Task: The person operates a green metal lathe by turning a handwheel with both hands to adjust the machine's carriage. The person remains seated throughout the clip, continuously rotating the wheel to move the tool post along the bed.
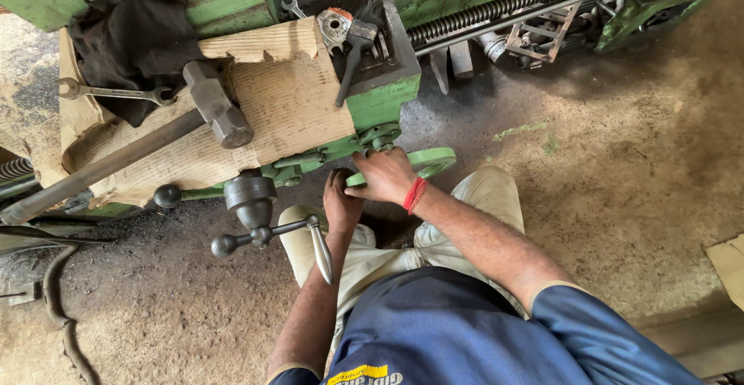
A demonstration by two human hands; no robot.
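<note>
Soft daylight falls evenly across my view, brightest on the dirt floor (620, 160) at my right, with only a faint shadow under my knees. The picture is sharp throughout, without glare, though the wide lens bends straight edges near the corners.

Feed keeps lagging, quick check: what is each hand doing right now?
Left hand: closed around the green handwheel's lower rim.
Right hand: closed over the handwheel's top, gripping it.
</note>
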